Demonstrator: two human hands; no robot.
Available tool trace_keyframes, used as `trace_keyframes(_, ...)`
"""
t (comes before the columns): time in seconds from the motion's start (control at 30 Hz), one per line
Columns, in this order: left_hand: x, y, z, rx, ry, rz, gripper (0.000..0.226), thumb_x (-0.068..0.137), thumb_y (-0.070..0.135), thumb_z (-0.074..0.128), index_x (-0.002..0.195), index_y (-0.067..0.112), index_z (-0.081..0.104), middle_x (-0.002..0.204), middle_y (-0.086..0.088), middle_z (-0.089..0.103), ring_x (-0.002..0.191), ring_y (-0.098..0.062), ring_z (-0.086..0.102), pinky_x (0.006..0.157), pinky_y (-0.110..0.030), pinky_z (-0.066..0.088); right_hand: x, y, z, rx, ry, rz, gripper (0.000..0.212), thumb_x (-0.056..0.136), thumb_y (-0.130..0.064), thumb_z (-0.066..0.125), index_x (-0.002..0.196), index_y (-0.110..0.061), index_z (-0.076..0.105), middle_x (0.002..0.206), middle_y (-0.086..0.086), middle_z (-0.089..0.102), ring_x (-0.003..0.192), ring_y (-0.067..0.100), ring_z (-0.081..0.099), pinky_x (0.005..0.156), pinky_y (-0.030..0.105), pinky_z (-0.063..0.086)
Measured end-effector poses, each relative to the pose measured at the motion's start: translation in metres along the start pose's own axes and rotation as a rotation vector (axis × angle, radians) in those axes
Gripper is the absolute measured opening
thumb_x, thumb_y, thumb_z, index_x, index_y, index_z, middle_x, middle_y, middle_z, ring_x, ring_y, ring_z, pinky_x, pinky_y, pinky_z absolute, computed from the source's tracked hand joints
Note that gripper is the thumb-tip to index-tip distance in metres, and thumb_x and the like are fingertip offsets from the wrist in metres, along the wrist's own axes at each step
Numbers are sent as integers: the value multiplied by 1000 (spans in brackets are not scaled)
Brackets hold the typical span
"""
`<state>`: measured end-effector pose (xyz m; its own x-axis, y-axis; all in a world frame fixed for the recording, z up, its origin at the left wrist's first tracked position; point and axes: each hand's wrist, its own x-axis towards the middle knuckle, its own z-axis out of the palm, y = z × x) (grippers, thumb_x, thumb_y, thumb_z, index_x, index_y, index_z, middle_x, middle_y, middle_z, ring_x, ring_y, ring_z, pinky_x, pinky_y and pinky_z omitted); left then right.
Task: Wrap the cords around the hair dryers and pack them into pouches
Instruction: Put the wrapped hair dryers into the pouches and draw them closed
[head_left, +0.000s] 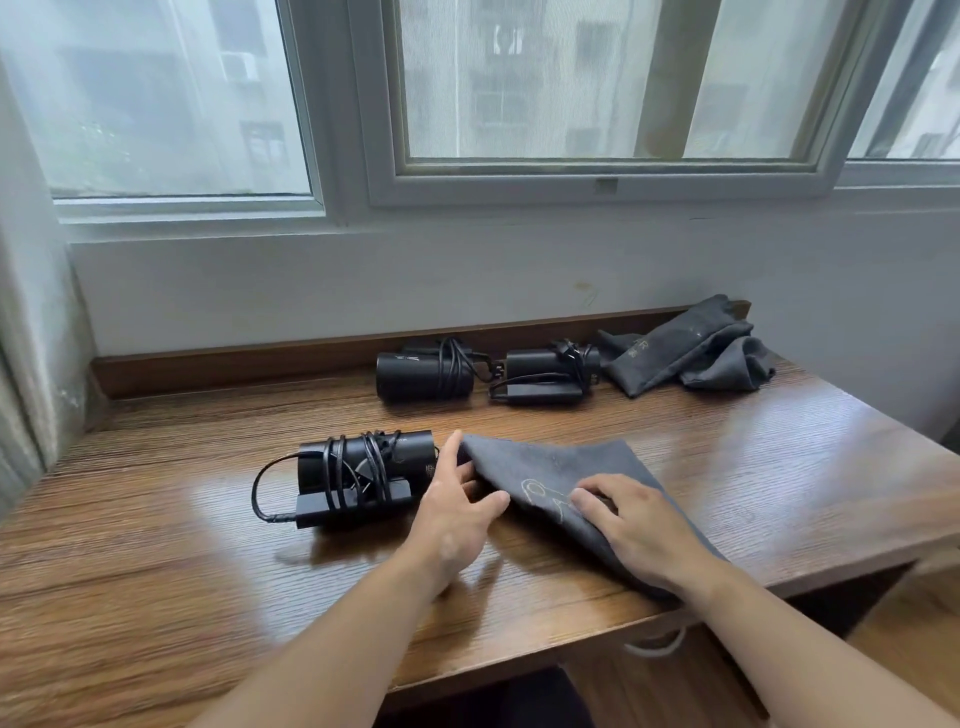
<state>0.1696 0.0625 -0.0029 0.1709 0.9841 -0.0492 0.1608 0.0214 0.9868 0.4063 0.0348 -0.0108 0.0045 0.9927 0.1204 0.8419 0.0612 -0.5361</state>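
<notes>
- Head view, looking down at a wooden table (779, 467) that holds 3 black hair dryers, each with its cord wound round the body.
- I see the nearest hair dryer (363, 478) on its side, left of centre, its long axis running left to right.
- A grey pouch (561, 467) lies flat to its right, with its near end reaching the table's front edge.
- My view puts the left hand (452, 509) between the two. Its fingers are fairly straight and its thumb lies along the pouch's raised left edge, touching rather than gripping.
- The right hand (639, 530) rests on top of the pouch with bent fingertips pressing the cloth. It grasps nothing.
- I judge the left hand far nearer the dryer, whose right end points at the pouch. I cannot tell which edge is the pouch's mouth.
- 2 other hair dryers (423, 374) and the spare pouches (685, 348) lie well apart, by the wall.
</notes>
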Motion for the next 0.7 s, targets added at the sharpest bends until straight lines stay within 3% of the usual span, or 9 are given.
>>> trace_keyframes(0.13, 0, 9, 12, -124, -3, 164, 88, 94, 1, 67, 156, 44, 22, 138, 6, 55, 120, -3, 60, 99, -23, 52, -2, 4, -6, 67, -26, -23, 24, 103, -48, 46, 102, -37, 68, 102, -22, 70, 102, 0, 61, 93, 27, 43)
trace_keyframes(0.23, 7, 18, 25, -203, 112, 200, 89, 88, 3, 75, 148, 52, 31, 126, 5, 61, 111, -14, 69, 97, -39, 57, -5, 2, -4, 115, -60, -74, 34, 100, -50, 40, 110, -35, 69, 106, -21, 72, 104, -1, 62, 95, 29, 44)
trace_keyframes(0.33, 16, 24, 38, -198, 265, 100, 90, 76, 11, 88, 143, 39, 37, 115, 3, 61, 99, -14, 70, 95, -43, 58, -10, -10, 1, 155, -86, -127, 30, 100, -48, 40, 108, -39, 67, 107, -21, 72, 103, -2, 62, 93, 27, 45)
trace_keyframes(0.47, 17, 12, 52, 70, 116, 17, 86, 80, 38, 84, 147, 26, 32, 117, 7, 64, 109, -15, 65, 104, -38, 52, -11, -20, 9, 160, -119, -174, 26, 94, -63, 35, 96, -52, 59, 106, -19, 72, 99, 0, 62, 86, 23, 45)
trace_keyframes(0.57, 16, 9, 52, 278, 54, -4, 71, 87, 52, 73, 145, 26, 42, 119, 7, 67, 111, -13, 64, 104, -35, 50, -9, -20, 10, 180, -118, -190, 25, 101, -49, 44, 112, -41, 65, 117, -16, 70, 102, -7, 57, 84, 6, 38)
trace_keyframes(0.63, 15, 9, 49, 347, 41, 6, 61, 87, 54, 72, 137, 25, 53, 112, 8, 68, 104, -12, 66, 99, -35, 53, -9, -17, 11, 188, -124, -196, 29, 104, -43, 49, 126, -34, 66, 122, -20, 66, 107, -16, 53, 88, 2, 35)
trace_keyframes(0.7, 13, 11, 44, 390, 33, 10, 51, 86, 53, 74, 127, 27, 61, 101, 10, 69, 97, -12, 67, 93, -32, 55, -10, -16, 14, 182, -130, -214, 34, 103, -45, 50, 134, -37, 61, 127, -28, 60, 114, -22, 49, 94, 2, 33)
